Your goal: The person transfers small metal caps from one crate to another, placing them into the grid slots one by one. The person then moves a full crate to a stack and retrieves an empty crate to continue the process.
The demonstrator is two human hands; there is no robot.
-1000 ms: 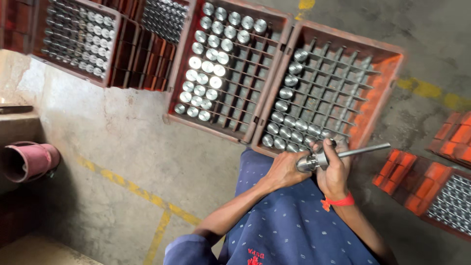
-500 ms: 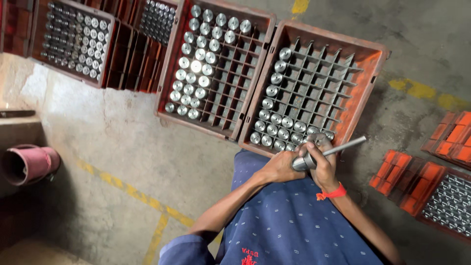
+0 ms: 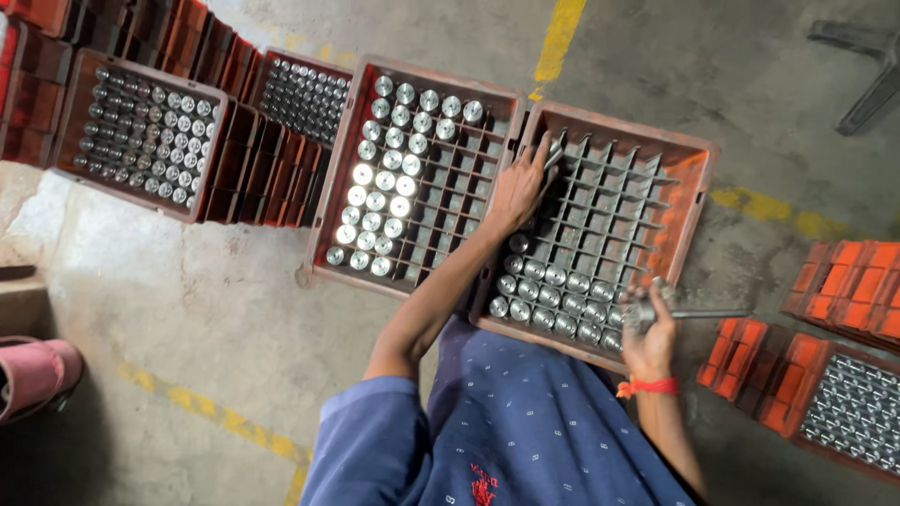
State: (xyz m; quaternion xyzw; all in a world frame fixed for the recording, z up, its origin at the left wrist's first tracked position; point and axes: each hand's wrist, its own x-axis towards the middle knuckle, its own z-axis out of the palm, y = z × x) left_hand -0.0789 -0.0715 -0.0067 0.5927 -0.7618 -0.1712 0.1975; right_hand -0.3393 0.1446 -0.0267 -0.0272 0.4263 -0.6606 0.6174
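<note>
My left hand (image 3: pixel 518 190) reaches to the far left corner of an orange crate (image 3: pixel 701 192) with grey dividers. Its fingers are closed around a small grey metal part (image 3: pixel 552 156) there. My right hand (image 3: pixel 647 339) is at the crate's near right edge, gripping a metal shaft (image 3: pixel 698 314) that points to the right. Shiny round-headed metal pieces (image 3: pixel 548 298) fill the crate's near rows, and the other cells show no pieces. An orange band (image 3: pixel 646 385) is on my right wrist.
A second crate (image 3: pixel 319 239), over half full of the same pieces, stands to the left. More filled crates sit at far left (image 3: pixel 141 122), behind (image 3: pixel 302 94) and at lower right (image 3: pixel 848 408). Yellow lines (image 3: pixel 560 33) mark the concrete floor. A pink object (image 3: pixel 33 375) lies at the left edge.
My left hand has let go of the shaft and stretched out to the crate's far left corner. My right hand keeps the shaft near the crate's near right edge. The view moved closer.
</note>
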